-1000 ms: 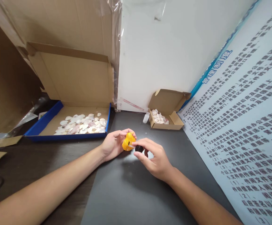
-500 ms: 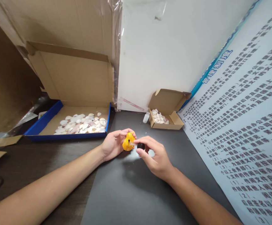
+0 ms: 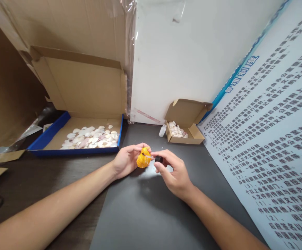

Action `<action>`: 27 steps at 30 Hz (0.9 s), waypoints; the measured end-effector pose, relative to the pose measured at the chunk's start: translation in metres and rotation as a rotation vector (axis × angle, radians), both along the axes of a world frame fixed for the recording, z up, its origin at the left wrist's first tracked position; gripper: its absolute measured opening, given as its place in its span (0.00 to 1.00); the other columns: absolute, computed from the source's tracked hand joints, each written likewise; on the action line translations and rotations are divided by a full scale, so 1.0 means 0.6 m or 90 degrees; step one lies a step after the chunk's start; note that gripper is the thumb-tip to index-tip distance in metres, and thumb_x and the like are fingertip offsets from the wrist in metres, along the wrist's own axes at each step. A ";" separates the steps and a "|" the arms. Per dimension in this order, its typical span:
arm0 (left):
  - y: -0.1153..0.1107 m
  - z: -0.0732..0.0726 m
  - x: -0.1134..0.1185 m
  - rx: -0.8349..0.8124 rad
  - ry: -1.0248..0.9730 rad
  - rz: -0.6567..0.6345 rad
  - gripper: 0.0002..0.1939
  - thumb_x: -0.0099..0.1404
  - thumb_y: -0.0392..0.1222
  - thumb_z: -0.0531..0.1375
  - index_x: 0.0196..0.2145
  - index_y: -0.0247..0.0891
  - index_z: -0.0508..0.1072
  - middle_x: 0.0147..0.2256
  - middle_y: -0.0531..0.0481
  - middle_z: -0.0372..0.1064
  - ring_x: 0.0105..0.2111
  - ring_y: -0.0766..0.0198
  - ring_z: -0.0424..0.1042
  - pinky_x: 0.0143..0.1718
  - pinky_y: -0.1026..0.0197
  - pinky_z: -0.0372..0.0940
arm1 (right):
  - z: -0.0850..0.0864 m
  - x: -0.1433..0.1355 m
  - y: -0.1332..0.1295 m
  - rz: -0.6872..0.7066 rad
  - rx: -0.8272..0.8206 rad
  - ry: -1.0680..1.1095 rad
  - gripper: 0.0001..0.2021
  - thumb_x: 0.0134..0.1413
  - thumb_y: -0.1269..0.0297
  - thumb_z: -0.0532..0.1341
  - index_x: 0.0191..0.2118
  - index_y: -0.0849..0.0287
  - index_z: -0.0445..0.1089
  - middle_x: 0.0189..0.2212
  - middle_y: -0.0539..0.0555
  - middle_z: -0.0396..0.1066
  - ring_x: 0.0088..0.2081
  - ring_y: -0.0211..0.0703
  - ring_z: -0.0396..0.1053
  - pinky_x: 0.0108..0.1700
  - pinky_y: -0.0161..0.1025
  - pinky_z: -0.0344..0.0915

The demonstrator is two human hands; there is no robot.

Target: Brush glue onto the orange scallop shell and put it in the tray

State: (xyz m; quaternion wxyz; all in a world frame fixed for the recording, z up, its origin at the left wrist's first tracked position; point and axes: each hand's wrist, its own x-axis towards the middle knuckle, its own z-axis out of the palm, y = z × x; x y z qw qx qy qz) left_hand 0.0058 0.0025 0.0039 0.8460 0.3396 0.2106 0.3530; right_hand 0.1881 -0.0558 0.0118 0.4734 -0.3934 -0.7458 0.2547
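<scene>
Gripping the yellow shell [image 3: 142, 162] in curled fingers, the left hand [image 3: 126, 160] holds it up above the grey mat [image 3: 130, 215], near the middle of the view. The right hand [image 3: 176, 175], just beside it, pinches a black cap [image 3: 158, 159] between thumb and fingers. A thin pale stem [image 3: 150, 157] runs from the cap across the front of the shell, its end by a small dark spot there; whether the tip touches is too small to tell.

Beyond the hands, a bottle [image 3: 162, 130] stands on the mat just beside a small open box [image 3: 186, 140], which holds pale shells [image 3: 176, 130]. To the left, a larger box [image 3: 75, 152] with blue sides lies open, its lid raised, and more white and pinkish shells [image 3: 91, 138] spread over its bottom. A printed sheet [image 3: 273, 146] slants along the right side.
</scene>
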 end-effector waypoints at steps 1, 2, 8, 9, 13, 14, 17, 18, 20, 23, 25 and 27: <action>0.000 0.000 0.000 -0.001 0.001 0.003 0.08 0.57 0.37 0.54 0.33 0.33 0.71 0.33 0.45 0.68 0.30 0.62 0.67 0.33 0.62 0.62 | 0.000 -0.001 -0.001 0.018 -0.005 -0.018 0.09 0.62 0.63 0.59 0.46 0.57 0.72 0.36 0.54 0.72 0.28 0.36 0.67 0.29 0.34 0.65; -0.001 0.001 0.000 -0.002 0.003 0.002 0.08 0.57 0.36 0.54 0.33 0.33 0.71 0.33 0.45 0.68 0.31 0.62 0.67 0.33 0.62 0.62 | 0.000 -0.003 -0.002 0.040 -0.014 -0.036 0.09 0.62 0.63 0.59 0.46 0.57 0.72 0.36 0.54 0.72 0.29 0.37 0.67 0.29 0.34 0.65; -0.001 0.003 0.000 0.005 0.010 -0.007 0.08 0.57 0.37 0.55 0.33 0.34 0.71 0.35 0.44 0.69 0.32 0.60 0.68 0.33 0.60 0.63 | 0.002 -0.004 -0.006 0.102 -0.045 -0.069 0.10 0.62 0.60 0.59 0.45 0.57 0.72 0.35 0.54 0.73 0.29 0.37 0.66 0.29 0.34 0.65; -0.001 0.002 0.000 0.004 0.008 -0.005 0.08 0.57 0.37 0.55 0.33 0.34 0.71 0.34 0.45 0.69 0.31 0.61 0.68 0.33 0.61 0.63 | 0.003 -0.002 -0.006 0.087 -0.034 -0.051 0.10 0.62 0.60 0.59 0.45 0.57 0.72 0.34 0.54 0.73 0.28 0.37 0.67 0.30 0.34 0.65; 0.000 0.001 0.001 0.008 0.000 -0.007 0.08 0.58 0.37 0.54 0.33 0.33 0.72 0.32 0.45 0.69 0.30 0.62 0.68 0.33 0.62 0.62 | 0.003 0.003 -0.001 -0.013 0.002 0.001 0.10 0.62 0.62 0.58 0.47 0.57 0.71 0.36 0.54 0.72 0.28 0.37 0.67 0.30 0.35 0.66; 0.000 0.001 0.001 0.007 0.000 -0.007 0.08 0.58 0.37 0.54 0.33 0.33 0.72 0.32 0.45 0.69 0.30 0.62 0.68 0.33 0.62 0.62 | 0.003 0.004 0.000 -0.021 0.005 -0.005 0.10 0.62 0.63 0.59 0.47 0.57 0.71 0.36 0.54 0.72 0.28 0.37 0.67 0.29 0.35 0.66; 0.000 0.001 0.001 0.000 -0.001 -0.003 0.08 0.57 0.36 0.54 0.33 0.33 0.71 0.33 0.45 0.68 0.31 0.62 0.67 0.34 0.61 0.62 | 0.002 0.001 -0.002 0.032 -0.008 -0.051 0.10 0.62 0.64 0.59 0.46 0.57 0.72 0.35 0.54 0.72 0.28 0.37 0.66 0.29 0.34 0.65; 0.000 0.001 0.000 -0.001 0.001 -0.005 0.08 0.57 0.37 0.54 0.33 0.34 0.71 0.34 0.45 0.68 0.31 0.61 0.67 0.34 0.61 0.62 | 0.002 -0.001 -0.003 0.059 -0.022 -0.067 0.10 0.62 0.63 0.59 0.46 0.57 0.72 0.34 0.53 0.72 0.28 0.37 0.66 0.30 0.34 0.65; -0.001 0.002 0.000 0.002 0.005 -0.010 0.08 0.57 0.37 0.53 0.33 0.34 0.71 0.35 0.44 0.68 0.32 0.60 0.68 0.33 0.60 0.63 | 0.002 -0.003 -0.005 0.103 -0.049 -0.094 0.10 0.62 0.62 0.59 0.46 0.57 0.73 0.35 0.53 0.73 0.27 0.36 0.65 0.30 0.34 0.64; -0.001 0.002 0.000 0.001 0.010 -0.009 0.08 0.57 0.37 0.53 0.33 0.34 0.71 0.35 0.44 0.68 0.33 0.60 0.67 0.32 0.61 0.62 | 0.004 -0.003 -0.007 0.102 -0.036 -0.087 0.10 0.62 0.62 0.59 0.45 0.57 0.73 0.33 0.53 0.72 0.26 0.36 0.64 0.30 0.34 0.64; 0.000 0.001 0.000 -0.003 0.010 -0.005 0.08 0.57 0.36 0.53 0.33 0.34 0.71 0.34 0.45 0.67 0.31 0.61 0.67 0.33 0.62 0.62 | 0.005 -0.001 -0.005 0.053 0.000 -0.057 0.09 0.62 0.63 0.59 0.45 0.58 0.72 0.30 0.52 0.70 0.27 0.37 0.64 0.30 0.34 0.64; 0.001 0.000 0.000 -0.004 0.010 -0.004 0.08 0.57 0.36 0.53 0.33 0.34 0.71 0.33 0.45 0.67 0.30 0.63 0.66 0.32 0.62 0.62 | 0.006 0.002 -0.003 0.000 0.023 -0.037 0.09 0.62 0.64 0.59 0.46 0.58 0.72 0.30 0.51 0.69 0.27 0.36 0.64 0.30 0.34 0.64</action>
